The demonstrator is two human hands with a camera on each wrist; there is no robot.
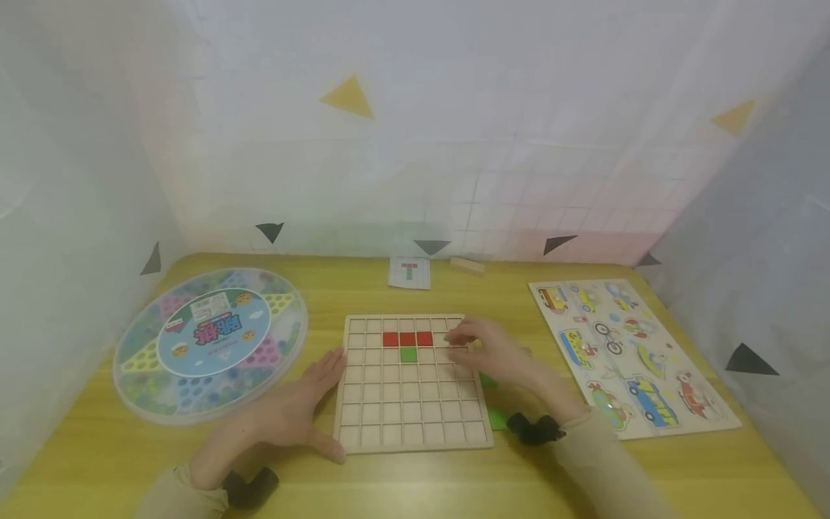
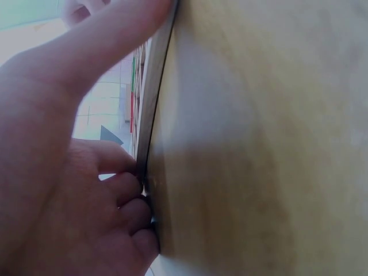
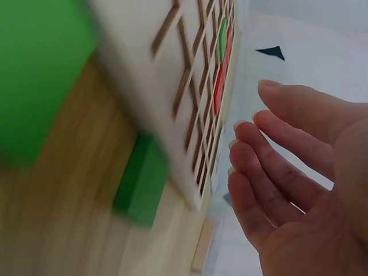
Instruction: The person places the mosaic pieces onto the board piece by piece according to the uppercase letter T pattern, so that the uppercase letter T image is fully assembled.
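Observation:
A wooden grid board (image 1: 403, 414) lies flat on the table. Near its far side, three red squares (image 1: 407, 339) sit in a row, with one green square (image 1: 408, 354) below the middle one. My left hand (image 1: 295, 407) rests along the board's left edge, fingers by the upper part and thumb at the near corner. Over the board's right side hovers my right hand (image 1: 496, 353), its fingers loosely bent; the right wrist view shows nothing between fingers and thumb. Beside the board's right edge lie green blocks (image 3: 141, 184), partly hidden by the right arm in the head view.
A small card (image 1: 418, 280) with a red and green T pattern lies behind the board, next to a plain wooden block (image 1: 467, 266). On the left is a round game box (image 1: 214, 346); on the right, a picture puzzle board (image 1: 632, 360). Patterned sheets (image 1: 415, 166) surround the table.

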